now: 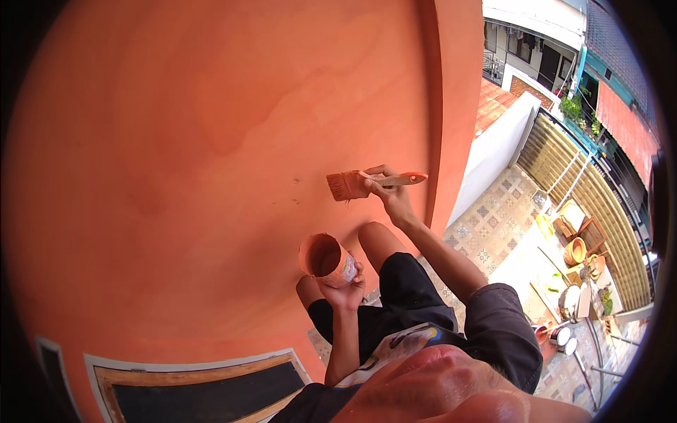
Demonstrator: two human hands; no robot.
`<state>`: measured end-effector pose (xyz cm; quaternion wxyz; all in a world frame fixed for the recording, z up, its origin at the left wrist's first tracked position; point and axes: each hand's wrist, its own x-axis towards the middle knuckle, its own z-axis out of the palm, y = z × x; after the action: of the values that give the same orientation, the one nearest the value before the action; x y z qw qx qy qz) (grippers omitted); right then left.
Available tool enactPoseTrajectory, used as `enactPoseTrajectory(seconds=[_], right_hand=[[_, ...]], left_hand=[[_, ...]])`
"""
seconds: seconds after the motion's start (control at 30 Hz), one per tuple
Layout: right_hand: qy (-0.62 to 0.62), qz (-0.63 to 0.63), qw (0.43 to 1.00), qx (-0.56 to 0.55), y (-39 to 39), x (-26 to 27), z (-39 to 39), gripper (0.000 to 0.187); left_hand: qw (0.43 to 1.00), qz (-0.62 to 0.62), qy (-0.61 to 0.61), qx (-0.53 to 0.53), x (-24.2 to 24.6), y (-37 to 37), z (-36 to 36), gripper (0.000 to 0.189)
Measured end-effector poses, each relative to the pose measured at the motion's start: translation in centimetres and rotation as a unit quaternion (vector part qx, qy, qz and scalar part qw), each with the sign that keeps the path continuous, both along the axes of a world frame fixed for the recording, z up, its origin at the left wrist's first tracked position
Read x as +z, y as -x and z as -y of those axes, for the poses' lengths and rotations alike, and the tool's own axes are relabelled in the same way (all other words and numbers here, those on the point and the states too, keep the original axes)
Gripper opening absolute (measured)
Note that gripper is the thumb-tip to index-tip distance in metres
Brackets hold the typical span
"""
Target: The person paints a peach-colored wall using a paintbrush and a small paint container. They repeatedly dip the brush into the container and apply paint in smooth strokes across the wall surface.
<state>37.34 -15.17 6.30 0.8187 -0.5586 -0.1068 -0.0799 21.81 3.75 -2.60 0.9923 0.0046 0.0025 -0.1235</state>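
A wide paintbrush [351, 185] coated in orange-red paint is gripped by my right hand [389, 193], at the base of its handle. Its bristles point left, close to the orange painted wall [211, 174]; whether they touch it I cannot tell. Below it my left hand [346, 288] holds a paint-smeared plastic cup [328, 261] with a partly visible label. The cup's open mouth faces up, and its inside looks dark orange; the paint level is unclear. Small marks [296, 201] show on the wall left of the brush.
A wall ledge [457, 95] runs along the right. Lower left is a wood-framed window [195, 378]. On the patterned tile floor [486, 222] at right stand terracotta-coloured pots [575, 251], paint buckets [560, 336] and boards, beside a corrugated fence [571, 169].
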Motion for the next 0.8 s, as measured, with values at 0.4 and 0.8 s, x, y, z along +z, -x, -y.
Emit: enactPoseTrajectory(seconds=[0.4,0.8], right_hand=[[-0.187,-0.354,0.913,0.080,5.2,-10.3,0.9,0.030],[-0.116,-0.226,0.957,0.137,4.8,-1.4,1.4,0.027]], left_hand=[[0.996,-0.064,-0.060,0.034,-2.0,0.5,-0.7,0.070],[0.988,-0.116,-0.105,0.008,-2.9,0.4,0.1,0.069]])
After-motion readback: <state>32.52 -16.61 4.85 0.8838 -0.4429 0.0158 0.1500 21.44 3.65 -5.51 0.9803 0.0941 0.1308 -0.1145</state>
